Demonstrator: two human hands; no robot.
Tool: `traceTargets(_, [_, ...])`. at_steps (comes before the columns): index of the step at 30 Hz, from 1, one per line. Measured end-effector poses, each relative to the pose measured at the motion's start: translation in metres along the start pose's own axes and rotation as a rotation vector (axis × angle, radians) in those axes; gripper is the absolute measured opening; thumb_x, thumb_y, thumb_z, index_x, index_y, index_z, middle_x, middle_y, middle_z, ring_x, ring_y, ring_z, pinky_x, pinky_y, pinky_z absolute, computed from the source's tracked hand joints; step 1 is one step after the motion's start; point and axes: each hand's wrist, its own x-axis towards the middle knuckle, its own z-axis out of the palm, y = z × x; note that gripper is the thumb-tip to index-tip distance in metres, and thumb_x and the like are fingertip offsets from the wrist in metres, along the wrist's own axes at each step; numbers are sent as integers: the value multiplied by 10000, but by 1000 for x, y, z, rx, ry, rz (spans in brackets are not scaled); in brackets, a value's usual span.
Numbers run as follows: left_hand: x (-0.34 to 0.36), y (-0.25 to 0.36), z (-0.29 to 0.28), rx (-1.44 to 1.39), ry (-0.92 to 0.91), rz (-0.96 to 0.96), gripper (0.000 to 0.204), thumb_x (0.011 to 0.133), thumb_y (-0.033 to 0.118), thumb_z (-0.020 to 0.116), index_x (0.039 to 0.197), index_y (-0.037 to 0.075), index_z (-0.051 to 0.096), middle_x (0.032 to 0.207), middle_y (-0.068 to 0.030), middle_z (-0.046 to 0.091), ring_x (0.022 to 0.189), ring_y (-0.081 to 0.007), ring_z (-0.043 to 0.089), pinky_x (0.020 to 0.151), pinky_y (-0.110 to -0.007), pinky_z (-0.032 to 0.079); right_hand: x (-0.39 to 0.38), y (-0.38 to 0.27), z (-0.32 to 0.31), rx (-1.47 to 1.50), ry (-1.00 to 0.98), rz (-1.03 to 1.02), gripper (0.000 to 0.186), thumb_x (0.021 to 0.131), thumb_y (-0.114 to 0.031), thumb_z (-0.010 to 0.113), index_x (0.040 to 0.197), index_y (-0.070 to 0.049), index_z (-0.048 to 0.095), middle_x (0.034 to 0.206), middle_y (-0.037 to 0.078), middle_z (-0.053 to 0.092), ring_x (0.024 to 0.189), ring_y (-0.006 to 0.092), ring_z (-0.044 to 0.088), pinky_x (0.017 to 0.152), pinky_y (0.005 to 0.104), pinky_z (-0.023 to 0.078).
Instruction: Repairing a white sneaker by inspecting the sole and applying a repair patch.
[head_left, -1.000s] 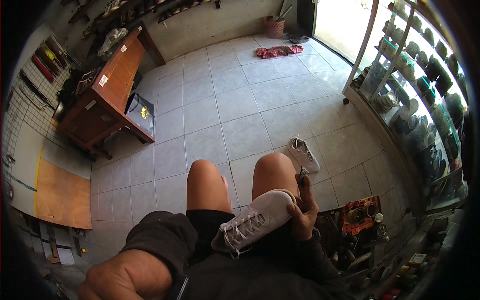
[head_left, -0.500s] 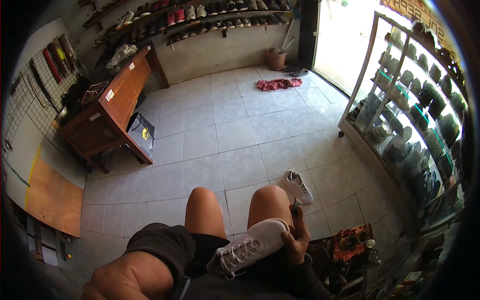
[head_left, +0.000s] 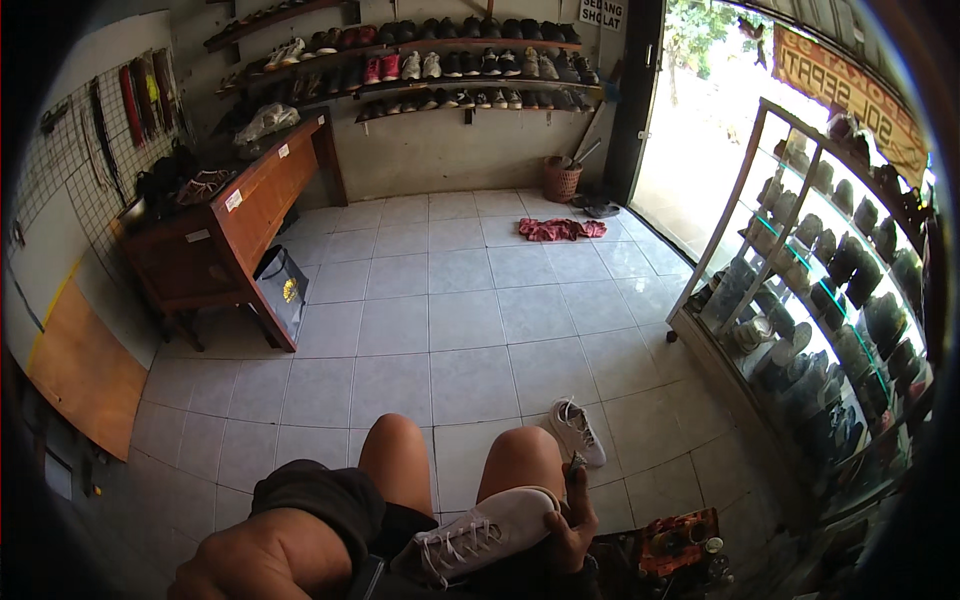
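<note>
A light grey-white lace-up sneaker (head_left: 500, 527) lies across my lap, its laces towards the lower left. My right hand (head_left: 570, 530) grips one end of it, thumb pressed on the rim, with the other fingers partly hidden. By the raised fingertip of this hand is a small dark and grey piece (head_left: 577, 462), too small to name. My left arm (head_left: 262, 548), its dark sleeve pushed up, runs out at the lower left edge; the left hand itself is out of sight. A second white sneaker (head_left: 577, 432) rests on the floor tiles beyond my right knee.
Close on my right stands a cluttered box with an orange-red patterned part (head_left: 680, 540) and small jars. A glass cabinet (head_left: 800, 300) of shoes lines the right side. Across the room are a wooden desk (head_left: 240, 240), shoe shelves (head_left: 470, 80), a red cloth (head_left: 562, 230) and a basket (head_left: 562, 182).
The view has tipped upward, so the room sits lower in the picture and more of the shelves shows. My right hand keeps its hold on the sneaker.
</note>
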Motion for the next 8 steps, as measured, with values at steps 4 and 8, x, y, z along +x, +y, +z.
traceTargets(4, [5, 0, -17, -309, -65, 27, 327, 861, -105, 522, 566, 37, 524, 553, -42, 536, 388, -185, 577, 344, -297, 550, 0, -3, 3, 45, -4, 9, 924, 861, -46, 785, 1636, 11, 285, 1674, 237, 326, 1349, 357, 575, 1049, 470, 535])
traceTargets(8, [2, 0, -18, -280, -61, -15, 315, 860, -95, 527, 573, 35, 526, 569, -45, 535, 395, -204, 582, 338, -308, 550, 4, -10, 7, 43, -3, 53, 929, 876, -86, 802, 1649, -39, 291, 1684, 219, 309, 1318, 371, 607, 1052, 485, 532])
